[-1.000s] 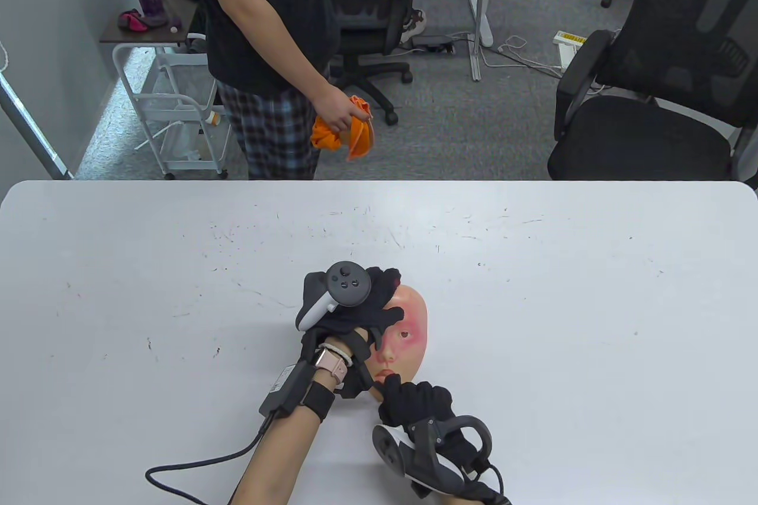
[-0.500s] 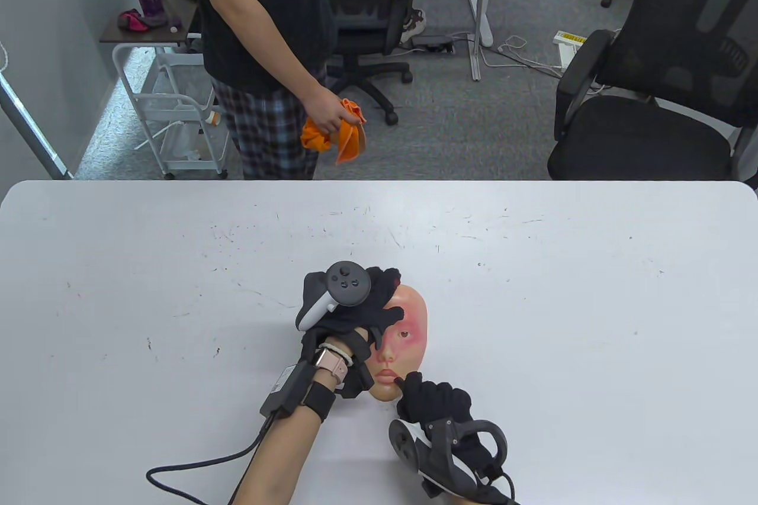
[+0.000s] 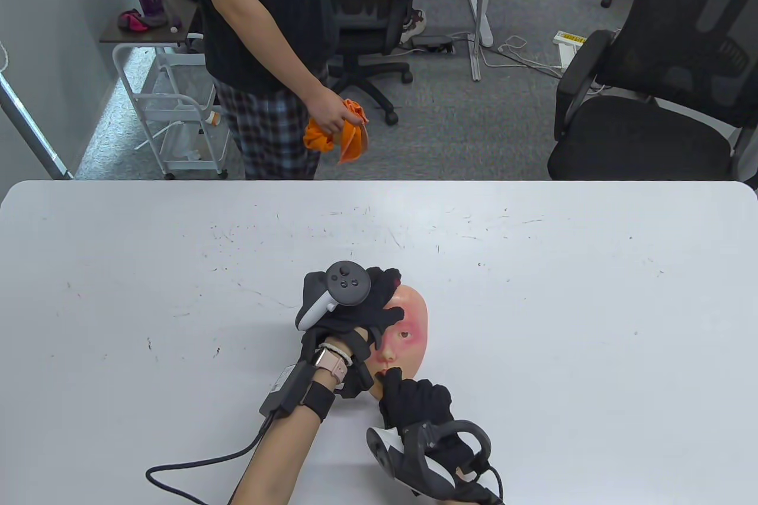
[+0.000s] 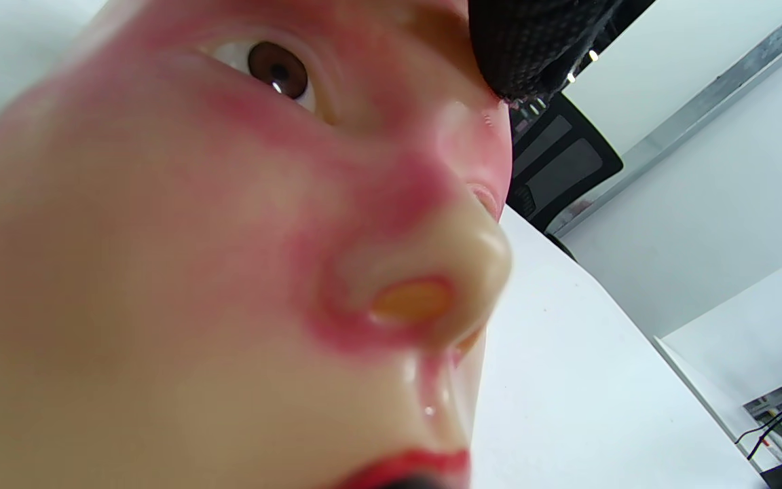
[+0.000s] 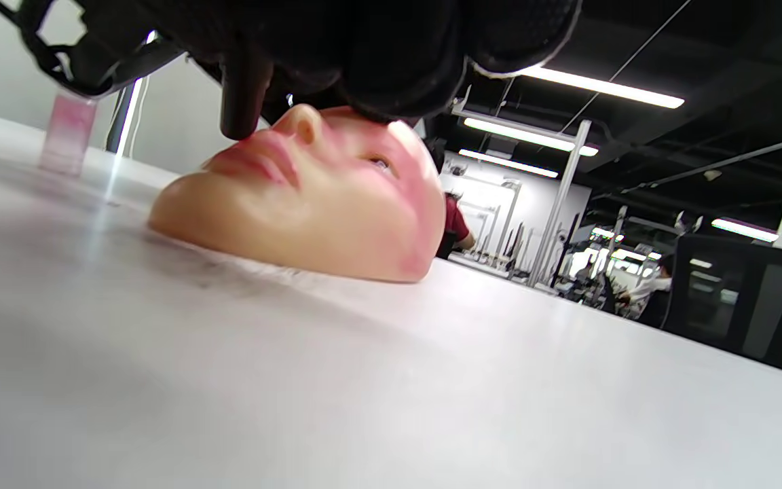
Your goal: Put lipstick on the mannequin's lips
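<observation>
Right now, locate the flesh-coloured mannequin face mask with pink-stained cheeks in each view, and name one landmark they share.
Table view: flesh-coloured mannequin face mask lies low centre on the white table, partly under the left hand.
Left wrist view: mask fills the left and centre, very close.
Right wrist view: mask lies left of centre, under the right hand.
Shared landmark: its nose.
</observation>
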Action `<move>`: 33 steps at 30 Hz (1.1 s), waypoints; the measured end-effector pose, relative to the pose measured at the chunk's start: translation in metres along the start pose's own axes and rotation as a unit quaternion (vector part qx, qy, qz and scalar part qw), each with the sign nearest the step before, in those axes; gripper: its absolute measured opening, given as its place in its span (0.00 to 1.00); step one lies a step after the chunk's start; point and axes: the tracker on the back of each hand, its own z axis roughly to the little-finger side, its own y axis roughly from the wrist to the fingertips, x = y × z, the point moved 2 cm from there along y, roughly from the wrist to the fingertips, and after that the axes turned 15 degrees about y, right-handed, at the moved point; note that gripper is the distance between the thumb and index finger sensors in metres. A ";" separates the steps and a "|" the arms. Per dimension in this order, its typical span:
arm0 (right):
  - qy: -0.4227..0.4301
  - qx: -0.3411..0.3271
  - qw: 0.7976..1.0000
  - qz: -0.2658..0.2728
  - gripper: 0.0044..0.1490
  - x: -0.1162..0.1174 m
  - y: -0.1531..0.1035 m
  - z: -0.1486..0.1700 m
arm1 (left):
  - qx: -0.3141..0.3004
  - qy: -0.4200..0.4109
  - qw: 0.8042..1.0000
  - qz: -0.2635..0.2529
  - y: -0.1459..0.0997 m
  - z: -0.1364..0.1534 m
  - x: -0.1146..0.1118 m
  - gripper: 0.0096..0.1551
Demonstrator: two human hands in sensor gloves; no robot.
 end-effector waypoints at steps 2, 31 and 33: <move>0.015 0.011 1.000 0.004 0.34 -0.001 0.000 0.005 | -0.001 -0.003 1.000 -0.003 0.000 0.000 -0.001 0.45; 0.029 0.030 0.999 0.006 0.34 -0.001 -0.002 0.009 | 0.005 -0.005 1.000 0.005 0.001 0.000 0.000 0.45; 0.040 0.035 0.998 -0.025 0.34 0.001 -0.003 0.014 | 0.006 -0.006 1.000 0.005 0.001 0.000 0.000 0.45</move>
